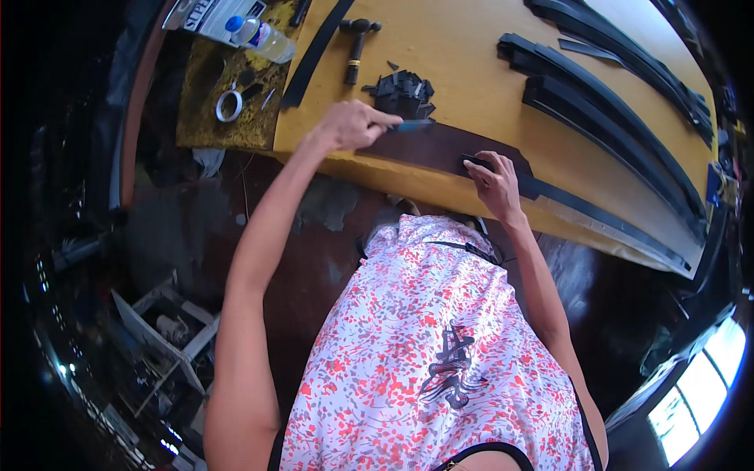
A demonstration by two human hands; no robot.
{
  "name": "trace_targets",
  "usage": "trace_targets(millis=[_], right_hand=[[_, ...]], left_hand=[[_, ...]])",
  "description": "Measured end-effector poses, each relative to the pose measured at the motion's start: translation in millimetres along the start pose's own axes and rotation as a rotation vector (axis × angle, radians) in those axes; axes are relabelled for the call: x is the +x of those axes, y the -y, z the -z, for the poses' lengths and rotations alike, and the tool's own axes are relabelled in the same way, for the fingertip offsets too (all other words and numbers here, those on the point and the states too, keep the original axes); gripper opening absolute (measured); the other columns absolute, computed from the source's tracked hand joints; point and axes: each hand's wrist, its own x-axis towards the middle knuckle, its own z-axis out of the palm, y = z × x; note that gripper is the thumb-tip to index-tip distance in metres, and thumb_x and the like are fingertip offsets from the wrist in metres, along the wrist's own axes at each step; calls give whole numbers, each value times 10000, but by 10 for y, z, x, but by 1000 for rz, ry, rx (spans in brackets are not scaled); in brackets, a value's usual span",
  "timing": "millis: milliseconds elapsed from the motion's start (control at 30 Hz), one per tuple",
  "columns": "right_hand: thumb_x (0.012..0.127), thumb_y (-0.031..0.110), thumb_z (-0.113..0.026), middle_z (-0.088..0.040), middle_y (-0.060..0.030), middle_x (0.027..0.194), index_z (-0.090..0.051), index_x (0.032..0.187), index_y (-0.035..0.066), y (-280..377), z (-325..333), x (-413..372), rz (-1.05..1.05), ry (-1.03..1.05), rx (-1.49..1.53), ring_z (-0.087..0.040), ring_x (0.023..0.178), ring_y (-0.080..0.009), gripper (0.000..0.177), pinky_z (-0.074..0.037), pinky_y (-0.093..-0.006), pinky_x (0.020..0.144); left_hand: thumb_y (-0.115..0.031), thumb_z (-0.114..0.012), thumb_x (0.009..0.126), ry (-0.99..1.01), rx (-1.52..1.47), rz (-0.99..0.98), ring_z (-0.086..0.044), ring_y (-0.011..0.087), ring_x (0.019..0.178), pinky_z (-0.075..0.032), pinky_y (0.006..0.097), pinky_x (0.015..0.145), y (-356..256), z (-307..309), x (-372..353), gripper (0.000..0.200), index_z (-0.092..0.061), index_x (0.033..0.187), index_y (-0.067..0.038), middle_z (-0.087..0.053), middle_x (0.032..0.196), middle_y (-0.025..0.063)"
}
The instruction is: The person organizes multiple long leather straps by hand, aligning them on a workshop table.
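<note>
My left hand (349, 125) is closed around a slim teal tool (412, 125), index finger stretched along it; its exact kind is hard to make out. The tool points right over a dark brown board (428, 149) at the table's near edge. On the board's right part, my right hand (496, 184) has its fingers curled, with a small black strip piece (476, 162) between thumb and fingers. Right of that hand, a long black strip (605, 216) runs along the table edge. A heap of short black cut pieces (402, 93) lies just beyond the board.
On the yellow table (463, 71) lie a hammer (356, 51), a curved black strip (318, 51) and bundles of long black strips (605, 129). Further left are a water bottle (263, 39) and a tape roll (228, 106). A wooden frame (169, 330) stands low at left.
</note>
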Motion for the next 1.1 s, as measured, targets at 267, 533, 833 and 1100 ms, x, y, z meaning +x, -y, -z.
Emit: trace_targets(millis=[267,533,833,1100], right_hand=[[761,112,-756,-624,-80,1161,-659,1178,85,120,28,-17,-120,-14,-72,-573,1065,-290,429,-433,-409,969],[727,131,-784,-615,-76,1198,-676,1159,93,-139,392,-264,-184,50,-183,-556,1119,-302,448,-414,-430,996],[716,157,-761,-611,-76,1114,-653,1044,103,-360,530,-289,-59,-75,59,-580,1017,-303,349,-431,-437,917],[740,213,-775,-644,-106,1074,-530,1231,118,-991,1272,-449,-146,307,145,-614,1026,-293,557,-447,-416,897]], left_hand=[[-266,-614,862,-120,-138,24,-703,259,807,-549,374,774,283,30,265,329,-713,1169,-324,-736,947,102],[-231,-665,869,-787,273,52,-641,290,903,-488,449,828,-286,-433,734,319,-699,1185,-212,-663,964,90],[-244,-773,769,-372,44,-406,-541,277,1161,-410,421,978,-1383,-1245,492,485,-657,1216,-97,-613,1198,102],[-8,-741,732,-126,-353,-113,-642,239,846,-492,331,823,-1831,-782,523,286,-601,982,-2,-638,868,129]])
